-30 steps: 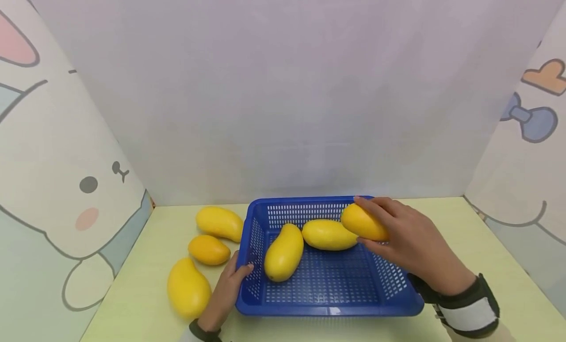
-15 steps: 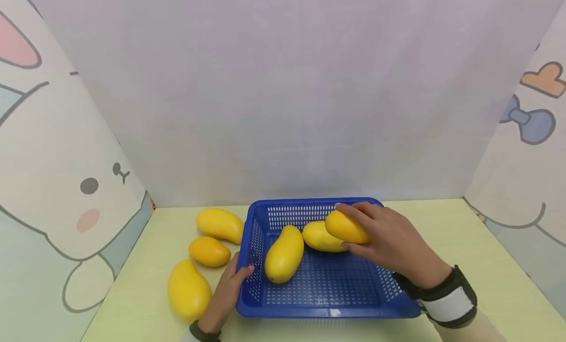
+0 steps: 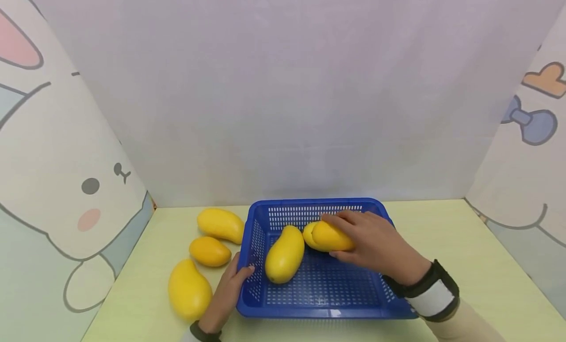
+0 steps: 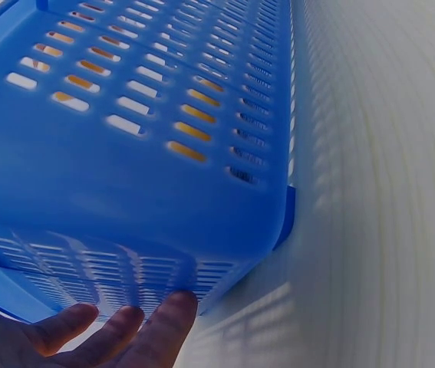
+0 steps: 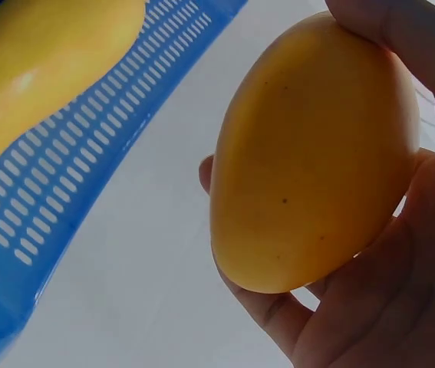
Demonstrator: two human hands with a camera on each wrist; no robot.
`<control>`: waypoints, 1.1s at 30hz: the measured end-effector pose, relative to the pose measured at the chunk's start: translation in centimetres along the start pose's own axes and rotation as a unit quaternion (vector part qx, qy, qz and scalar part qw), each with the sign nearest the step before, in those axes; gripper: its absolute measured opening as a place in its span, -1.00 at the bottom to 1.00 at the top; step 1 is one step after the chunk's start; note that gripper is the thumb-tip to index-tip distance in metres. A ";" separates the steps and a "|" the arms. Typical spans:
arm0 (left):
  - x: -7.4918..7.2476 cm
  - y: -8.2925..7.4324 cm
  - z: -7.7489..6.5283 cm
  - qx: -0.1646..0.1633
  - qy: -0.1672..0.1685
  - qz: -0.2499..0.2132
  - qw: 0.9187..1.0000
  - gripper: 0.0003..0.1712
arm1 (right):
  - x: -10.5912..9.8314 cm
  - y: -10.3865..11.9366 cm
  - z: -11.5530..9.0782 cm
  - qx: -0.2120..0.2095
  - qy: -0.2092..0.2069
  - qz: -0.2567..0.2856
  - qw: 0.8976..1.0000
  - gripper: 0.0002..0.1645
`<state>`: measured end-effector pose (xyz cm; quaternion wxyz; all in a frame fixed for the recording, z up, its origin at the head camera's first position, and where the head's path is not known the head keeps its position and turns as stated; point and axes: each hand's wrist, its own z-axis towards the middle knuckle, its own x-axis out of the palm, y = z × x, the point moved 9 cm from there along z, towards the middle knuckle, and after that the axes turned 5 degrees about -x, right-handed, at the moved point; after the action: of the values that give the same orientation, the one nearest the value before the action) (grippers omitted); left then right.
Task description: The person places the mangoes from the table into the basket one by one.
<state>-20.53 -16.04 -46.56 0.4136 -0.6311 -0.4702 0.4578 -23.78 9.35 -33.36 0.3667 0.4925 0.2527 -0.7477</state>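
My right hand (image 3: 376,246) holds an orange-yellow mango (image 3: 331,236) over the blue plastic basket (image 3: 309,313), thumb and fingers around it. In the right wrist view that mango (image 5: 317,153) shows a few dark specks. A yellow mango (image 3: 308,235) in the basket is mostly hidden behind it; whether the two touch I cannot tell. Another yellow mango (image 3: 285,253) lies in the basket's left part. My left hand (image 3: 226,293) grips the basket's left side, thumb over the rim. In the left wrist view its fingers (image 4: 163,330) lie against the slotted outer wall.
Left of the basket, on the pale yellow table (image 3: 141,283), lie a yellow mango (image 3: 220,224) at the back, a smaller orange one (image 3: 210,251) and a large yellow one (image 3: 189,290) near my left hand. A pale backdrop (image 3: 283,111) stands behind.
My right hand has carried the orange-yellow mango left and lower, from the basket's right side to in front of the yellow mango inside. The left hand has kept its grip on the basket.
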 end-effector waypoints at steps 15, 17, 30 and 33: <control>0.0 0.3 0.0 -0.011 0.001 0.000 1.000 -0.38 | 3.8 2.4 0.8 -0.032 0.105 0.045 0.993 -0.13; 0.0 0.3 0.0 -0.011 0.002 -0.002 1.000 -0.38 | 4.5 2.6 0.8 -0.030 0.133 0.061 0.989 -0.14; -0.1 -0.1 -0.1 0.001 -0.012 0.007 1.000 -0.42 | 7.0 3.4 0.4 -0.042 0.204 0.097 0.973 -0.15; -0.1 -0.1 0.0 -0.001 -0.011 0.007 1.000 -0.42 | 7.3 3.7 0.3 -0.049 0.203 0.097 0.973 -0.16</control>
<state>-20.54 -16.12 -46.44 0.4048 -0.6298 -0.4708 0.4668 -22.80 4.76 -40.00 0.4027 0.6374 0.3091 -0.5797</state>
